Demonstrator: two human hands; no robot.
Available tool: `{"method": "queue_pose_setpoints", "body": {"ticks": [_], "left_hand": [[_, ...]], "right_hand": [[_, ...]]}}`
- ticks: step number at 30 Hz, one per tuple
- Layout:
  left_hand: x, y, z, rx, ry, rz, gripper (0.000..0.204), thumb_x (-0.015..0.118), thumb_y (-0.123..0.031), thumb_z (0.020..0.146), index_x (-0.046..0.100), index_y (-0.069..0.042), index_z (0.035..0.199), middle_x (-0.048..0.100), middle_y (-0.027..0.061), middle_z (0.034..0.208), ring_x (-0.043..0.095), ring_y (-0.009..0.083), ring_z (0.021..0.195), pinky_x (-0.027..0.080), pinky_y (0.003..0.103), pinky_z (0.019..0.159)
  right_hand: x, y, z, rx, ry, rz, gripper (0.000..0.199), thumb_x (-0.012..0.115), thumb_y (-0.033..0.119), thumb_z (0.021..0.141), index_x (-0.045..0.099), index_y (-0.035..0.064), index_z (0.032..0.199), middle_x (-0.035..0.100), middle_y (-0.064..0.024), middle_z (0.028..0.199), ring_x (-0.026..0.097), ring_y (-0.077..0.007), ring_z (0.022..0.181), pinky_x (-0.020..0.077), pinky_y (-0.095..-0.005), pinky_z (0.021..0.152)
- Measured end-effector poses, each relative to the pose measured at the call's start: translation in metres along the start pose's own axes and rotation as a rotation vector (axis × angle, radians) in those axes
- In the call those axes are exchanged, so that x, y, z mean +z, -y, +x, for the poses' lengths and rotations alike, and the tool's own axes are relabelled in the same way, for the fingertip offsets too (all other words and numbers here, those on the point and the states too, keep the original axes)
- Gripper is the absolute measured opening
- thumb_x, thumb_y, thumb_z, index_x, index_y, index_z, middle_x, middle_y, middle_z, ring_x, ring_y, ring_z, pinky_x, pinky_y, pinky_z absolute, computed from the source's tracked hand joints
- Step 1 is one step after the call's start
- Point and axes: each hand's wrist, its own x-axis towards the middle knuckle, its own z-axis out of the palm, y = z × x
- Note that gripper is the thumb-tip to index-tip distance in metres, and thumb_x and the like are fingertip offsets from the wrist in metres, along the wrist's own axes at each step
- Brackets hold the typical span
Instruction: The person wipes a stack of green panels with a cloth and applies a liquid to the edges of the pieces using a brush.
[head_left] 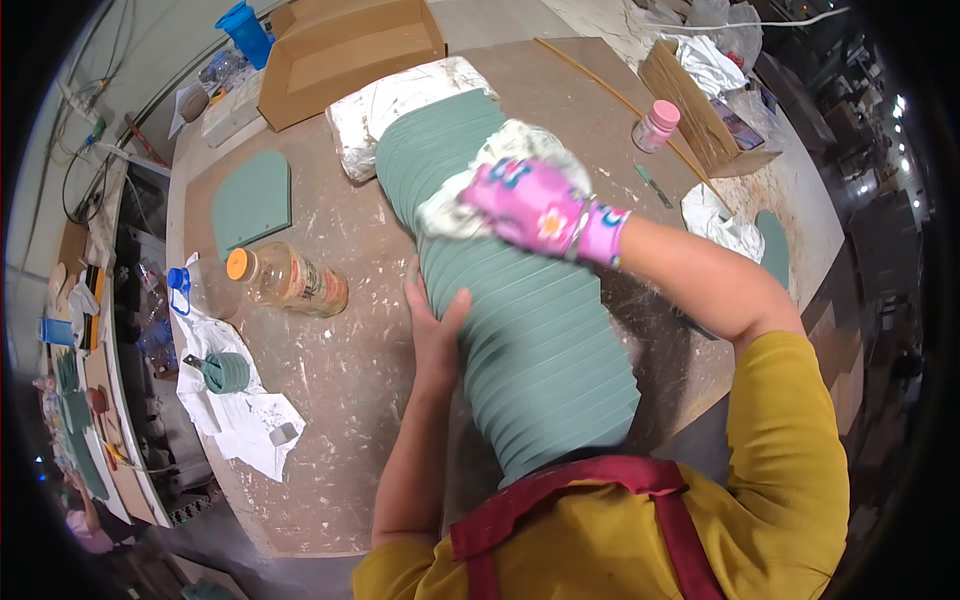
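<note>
A long row of grey-green flat pieces with rounded ends (pixel 540 340), fanned over one another, runs from my body to the far side of the table. My right hand (pixel 530 205), in a pink flowered glove, is closed on a white cloth (pixel 455 215) and presses it onto the far half of the row. Motion blurs the cloth and glove a little. My bare left hand (pixel 437 325) lies against the row's left side, thumb apart from the stretched fingers. Under the row's far end sits a white wrapped block (pixel 352 125).
Left on the brown table (pixel 330 420) are a single green piece (pixel 255 195), an orange-capped bottle (pixel 300 283), and a small green roll (pixel 226 372) on white paper. At right are a pink-lidded jar (pixel 655 127), a thin stick (pixel 620 88), a knife (pixel 655 188) and a cardboard box (pixel 690 120).
</note>
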Motion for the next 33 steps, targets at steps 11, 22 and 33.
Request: {"method": "queue_pose_setpoints", "body": {"ticks": [11,22,33], "left_hand": [[-0.002,0.016,0.007,0.031,-0.044,0.016,0.083,0.063,-0.02,0.085,0.013,0.003,0.147,0.024,0.0225,0.147,0.029,0.0287,0.134,0.03,0.038,0.108],[0.001,0.008,-0.001,0.077,-0.017,-0.02,0.078,0.063,-0.017,0.088,0.015,0.004,0.146,0.027,0.0207,0.147,0.03,0.0263,0.134,0.028,0.036,0.11],[0.001,0.005,0.005,0.069,-0.066,0.045,0.078,0.064,-0.017,0.087,0.017,0.004,0.146,0.027,0.0196,0.147,0.03,0.026,0.134,0.029,0.035,0.109]], "right_hand": [[-0.014,0.029,0.005,-0.101,-0.102,-0.127,0.023,0.059,0.027,0.084,0.062,0.0097,0.1,0.063,-0.012,0.085,0.063,-0.026,0.088,0.052,-0.04,0.076],[-0.02,0.007,0.003,-0.026,-0.225,0.062,0.022,0.057,0.028,0.087,0.06,0.0105,0.1,0.064,-0.012,0.089,0.065,-0.0265,0.076,0.0525,-0.0411,0.078],[-0.059,-0.041,-0.058,0.203,0.003,-0.139,0.018,0.06,0.018,0.086,0.064,0.0111,0.101,0.063,-0.0123,0.089,0.064,-0.0294,0.083,0.0528,-0.04,0.075]]}}
